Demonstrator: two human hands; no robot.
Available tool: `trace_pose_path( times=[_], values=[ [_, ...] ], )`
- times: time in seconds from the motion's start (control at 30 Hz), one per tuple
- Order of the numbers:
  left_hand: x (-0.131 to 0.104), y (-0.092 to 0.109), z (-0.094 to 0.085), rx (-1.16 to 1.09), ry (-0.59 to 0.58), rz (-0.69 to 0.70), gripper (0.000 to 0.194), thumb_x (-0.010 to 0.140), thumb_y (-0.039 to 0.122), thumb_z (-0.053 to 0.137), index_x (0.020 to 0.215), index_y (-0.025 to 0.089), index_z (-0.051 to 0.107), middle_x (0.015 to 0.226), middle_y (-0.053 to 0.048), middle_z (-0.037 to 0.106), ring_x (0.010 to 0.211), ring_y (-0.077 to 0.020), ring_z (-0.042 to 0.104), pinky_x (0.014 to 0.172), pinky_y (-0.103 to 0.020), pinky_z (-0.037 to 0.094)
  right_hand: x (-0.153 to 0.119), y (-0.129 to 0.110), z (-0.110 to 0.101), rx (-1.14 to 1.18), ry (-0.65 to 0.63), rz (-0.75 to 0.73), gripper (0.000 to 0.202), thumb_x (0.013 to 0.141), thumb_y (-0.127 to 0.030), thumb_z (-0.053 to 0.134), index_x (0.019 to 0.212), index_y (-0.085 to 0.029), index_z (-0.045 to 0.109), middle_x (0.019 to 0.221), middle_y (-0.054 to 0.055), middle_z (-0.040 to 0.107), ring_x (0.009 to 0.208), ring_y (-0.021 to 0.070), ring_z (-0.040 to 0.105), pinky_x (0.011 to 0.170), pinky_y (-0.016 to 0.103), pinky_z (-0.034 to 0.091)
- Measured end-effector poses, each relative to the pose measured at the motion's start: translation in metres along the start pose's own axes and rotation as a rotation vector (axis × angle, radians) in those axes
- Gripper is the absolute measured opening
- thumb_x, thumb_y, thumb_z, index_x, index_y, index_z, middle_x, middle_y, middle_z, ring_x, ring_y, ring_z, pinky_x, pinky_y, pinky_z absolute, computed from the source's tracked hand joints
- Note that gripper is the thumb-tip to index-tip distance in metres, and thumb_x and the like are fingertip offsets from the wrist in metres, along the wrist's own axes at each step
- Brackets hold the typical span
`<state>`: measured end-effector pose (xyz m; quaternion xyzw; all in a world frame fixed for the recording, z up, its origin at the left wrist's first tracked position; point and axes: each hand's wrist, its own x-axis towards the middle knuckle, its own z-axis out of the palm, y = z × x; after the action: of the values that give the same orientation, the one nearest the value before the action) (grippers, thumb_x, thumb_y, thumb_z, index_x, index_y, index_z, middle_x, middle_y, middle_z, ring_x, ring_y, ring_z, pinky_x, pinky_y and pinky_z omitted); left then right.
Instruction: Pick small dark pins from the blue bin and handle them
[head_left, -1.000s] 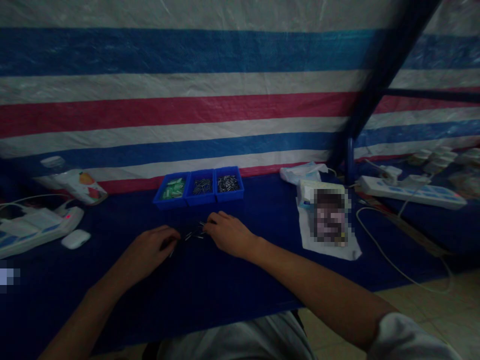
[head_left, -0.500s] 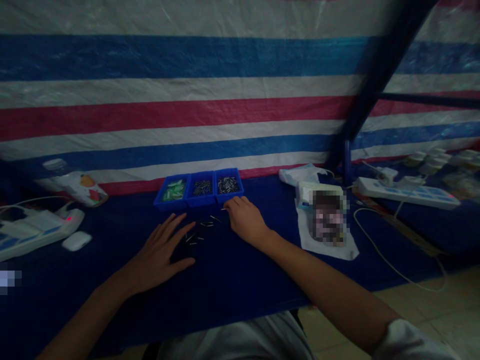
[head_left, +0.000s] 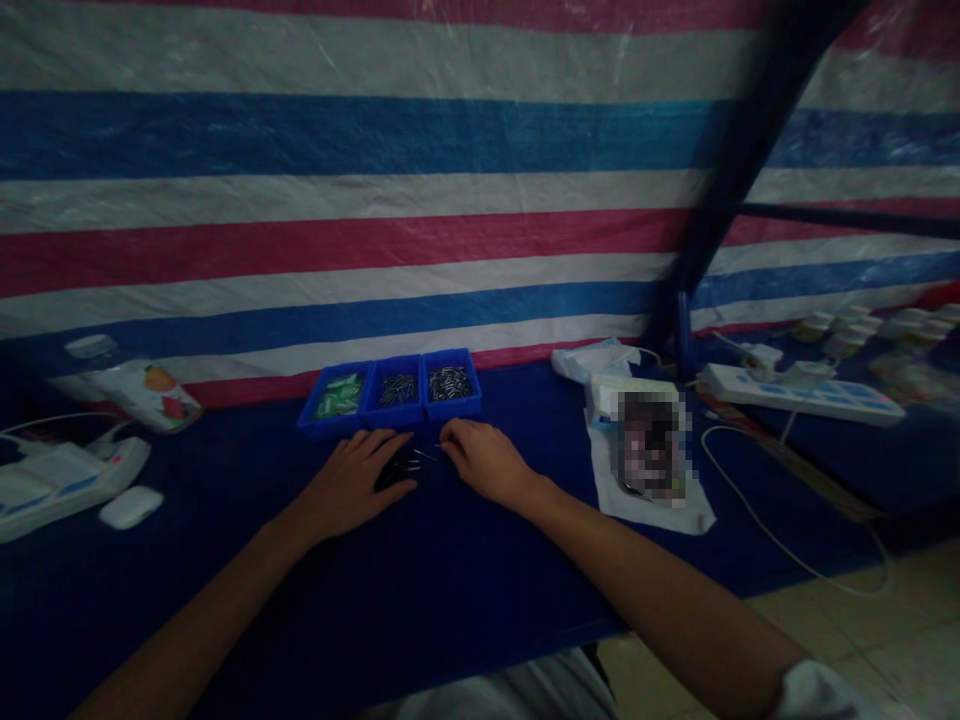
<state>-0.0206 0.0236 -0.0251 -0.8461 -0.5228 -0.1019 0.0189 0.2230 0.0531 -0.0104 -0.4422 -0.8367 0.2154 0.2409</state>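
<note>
Metal pins point(head_left: 450, 383) already lie in the middle bin point(head_left: 397, 415) and right bin point(head_left: 454, 408); several loose pins point(head_left: 409, 465) remain on the counter point(head_left: 420, 580) between the hands. Left hand point(head_left: 351, 485): fingers spread, released. Right hand point(head_left: 486, 462): fingers bunched; too dim to tell whether they grasp a pin. Versus half a second ago, hands sit closer together, loose pins less scattered.

Trays point(head_left: 454, 409) are blue; the sheet point(head_left: 337, 243) striped red-white-blue.
</note>
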Motion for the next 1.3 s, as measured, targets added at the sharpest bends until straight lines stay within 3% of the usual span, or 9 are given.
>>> trace_pose_path(
  times=[0.13,0.23,0.57,0.77,0.9,1.07,1.3],
  values=[
    [0.005,0.005,0.005,-0.097,0.038,0.068,0.038,0.099,0.049,0.054,0.122,0.022,0.069,0.124,-0.01,0.067,0.11,-0.0287,0.062,0.095,-0.047,0.049,0.004,-0.001,0.001,0.223,0.023,0.026,0.018,0.092,-0.023,0.06,0.094,-0.02,0.078,0.096,0.005,0.078,0.089,0.018,0.071,0.085,0.03,0.049],
    [0.004,0.005,0.006,-0.186,0.067,0.088,0.029,0.1,0.042,0.053,0.109,0.022,0.072,0.113,-0.008,0.069,0.103,-0.0256,0.063,0.093,-0.043,0.05,0.006,-0.002,0.005,0.414,0.046,0.045,0.016,0.089,-0.024,0.064,0.093,-0.023,0.08,0.095,0.003,0.079,0.085,0.0165,0.071,0.08,0.029,0.05],
    [-0.001,0.006,0.001,-0.291,0.075,0.052,0.026,0.099,0.041,0.053,0.102,0.022,0.071,0.104,-0.006,0.069,0.097,-0.0226,0.066,0.09,-0.039,0.052,0.012,-0.006,0.0,0.907,0.119,0.12,0.021,0.081,-0.028,0.072,0.101,-0.022,0.077,0.1,0.004,0.078,0.093,0.0165,0.07,0.09,0.034,0.052],
    [-0.004,0.004,-0.001,-0.324,0.078,0.024,0.027,0.099,0.042,0.052,0.102,0.023,0.071,0.103,-0.006,0.07,0.095,-0.022,0.066,0.09,-0.04,0.054,0.009,-0.009,-0.008,1.128,0.137,0.236,0.027,0.081,-0.038,0.072,0.102,-0.02,0.072,0.102,0.006,0.077,0.083,0.0132,0.069,0.069,0.026,0.048],
    [-0.004,0.005,-0.001,-0.323,0.084,0.03,0.026,0.099,0.041,0.054,0.102,0.023,0.072,0.1,-0.005,0.07,0.094,-0.0216,0.066,0.087,-0.038,0.054,0.009,-0.009,-0.01,1.228,0.154,0.308,0.029,0.081,-0.046,0.071,0.091,-0.019,0.066,0.093,0.005,0.075,0.073,0.0103,0.065,0.062,0.023,0.042],
    [-0.004,0.004,-0.001,-0.327,0.075,0.019,0.026,0.099,0.041,0.054,0.103,0.023,0.072,0.101,-0.005,0.07,0.094,-0.0217,0.066,0.086,-0.038,0.053,0.01,-0.005,-0.008,1.245,0.156,0.42,0.037,0.083,-0.051,0.068,0.07,-0.019,0.055,0.062,-0.004,0.059,0.051,0.0062,0.05,0.05,0.022,0.032],
    [-0.004,0.003,0.0,-0.33,0.067,0.02,0.026,0.099,0.039,0.053,0.104,0.021,0.071,0.101,-0.006,0.069,0.092,-0.0212,0.066,0.085,-0.037,0.053,0.012,-0.002,-0.007,1.229,0.131,0.516,0.037,0.081,-0.048,0.068,0.066,-0.021,0.048,0.049,-0.009,0.043,0.041,0.0049,0.03,0.04,0.022,0.016]
  ],
)
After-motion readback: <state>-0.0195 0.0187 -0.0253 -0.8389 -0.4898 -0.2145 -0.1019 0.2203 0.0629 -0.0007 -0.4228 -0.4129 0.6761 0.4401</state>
